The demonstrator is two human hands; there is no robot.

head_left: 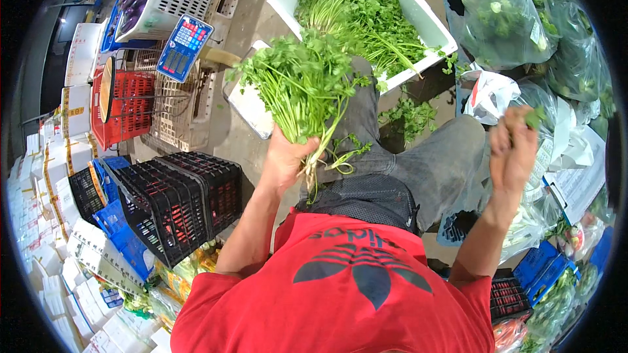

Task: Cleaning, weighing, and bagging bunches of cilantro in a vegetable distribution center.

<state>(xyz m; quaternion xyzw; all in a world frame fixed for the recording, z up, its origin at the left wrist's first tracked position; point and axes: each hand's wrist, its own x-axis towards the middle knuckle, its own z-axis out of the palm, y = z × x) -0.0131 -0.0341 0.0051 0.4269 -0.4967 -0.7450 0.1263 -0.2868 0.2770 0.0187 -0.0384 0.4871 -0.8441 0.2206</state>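
Bunch of coriander (302,85), leafy green tops fanned upward, pale stems and roots trailing below, I see my left hand (286,157) clenched around its stems above my knee, right hand (512,150) pinching a small green sprig (535,116), white tub (366,16) of greens beyond

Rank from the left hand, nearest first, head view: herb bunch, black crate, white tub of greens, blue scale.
1. Herb bunch: held in the left hand, stems in its grip.
2. Black crate: just left of the hand, lower down.
3. Blue scale at upper left and white tub of greens ahead, upper centre: too close to call.
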